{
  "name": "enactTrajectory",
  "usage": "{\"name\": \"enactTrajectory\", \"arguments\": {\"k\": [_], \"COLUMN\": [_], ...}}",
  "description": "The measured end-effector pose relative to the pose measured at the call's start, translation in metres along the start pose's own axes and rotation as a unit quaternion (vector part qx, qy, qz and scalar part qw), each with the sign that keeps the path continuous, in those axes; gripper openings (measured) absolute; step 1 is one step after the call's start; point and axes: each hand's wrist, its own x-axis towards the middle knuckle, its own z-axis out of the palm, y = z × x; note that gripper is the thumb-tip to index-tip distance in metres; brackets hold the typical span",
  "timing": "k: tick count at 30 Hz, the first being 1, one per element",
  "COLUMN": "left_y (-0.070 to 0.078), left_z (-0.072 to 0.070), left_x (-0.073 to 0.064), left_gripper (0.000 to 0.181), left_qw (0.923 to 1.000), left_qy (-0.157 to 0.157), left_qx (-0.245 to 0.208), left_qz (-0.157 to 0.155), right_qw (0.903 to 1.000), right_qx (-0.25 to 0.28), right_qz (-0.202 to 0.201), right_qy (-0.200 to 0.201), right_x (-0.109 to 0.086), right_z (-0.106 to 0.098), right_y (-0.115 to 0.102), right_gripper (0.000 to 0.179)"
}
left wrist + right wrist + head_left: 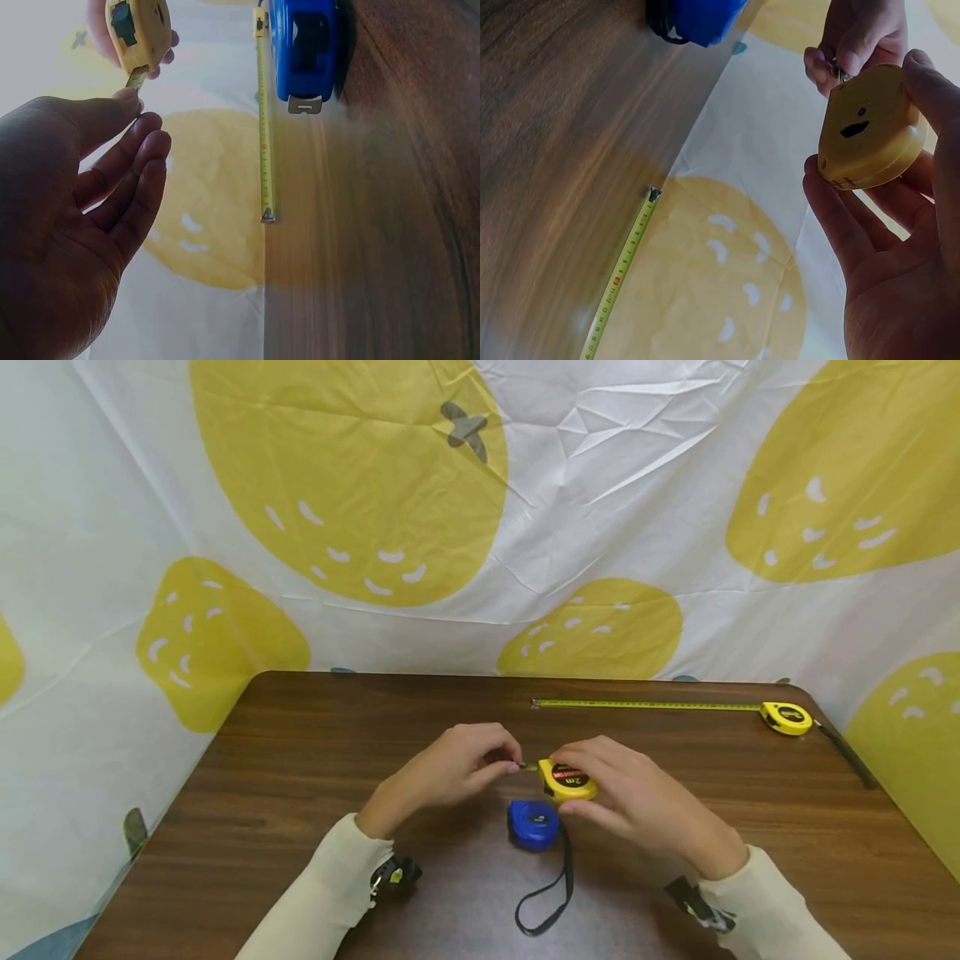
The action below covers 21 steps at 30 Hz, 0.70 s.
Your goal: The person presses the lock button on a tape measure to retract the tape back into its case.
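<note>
My right hand [630,789] holds a yellow tape measure [568,780] marked 2m by its case, with thumb and fingers round the edges. The thumb and fingertips of my left hand [465,764] pinch the end of its blade [136,77], and a short length shows between hand and case. In the right wrist view the back of the yellow case [874,127] faces the camera. A blue tape measure [534,825] with a black wrist strap [567,864] lies on the table just below the yellow one; its metal end hook [305,105] shows in the left wrist view.
Toward the back right of the brown wooden table [337,735] lies a second yellow tape measure [786,718], its blade [645,704] drawn out leftward along the far edge. Its dark strap [847,756] trails right. A white cloth with yellow fruit prints [360,485] hangs behind the table.
</note>
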Motion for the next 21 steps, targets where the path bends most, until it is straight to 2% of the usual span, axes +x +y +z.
{"name": "enactTrajectory", "arguments": {"k": [16,21], "left_y": [0.0033,0.0044], "left_z": [0.0065,0.0064], "left_x": [0.0041,0.0046], "left_gripper": [0.005,0.006], "left_qw": [0.999,0.999], "left_qy": [0.013,0.011], "left_qx": [0.018,0.015], "left_qz": [0.038,0.039], "right_qw": [0.9995,0.9994], "right_qx": [0.004,0.005], "right_qz": [-0.031,-0.033], "right_qy": [0.01,0.011], "right_x": [0.0041,0.0052], "right_z": [0.0076,0.0078], "right_y": [-0.0046,-0.0055], "right_gripper": [0.056,0.057]}}
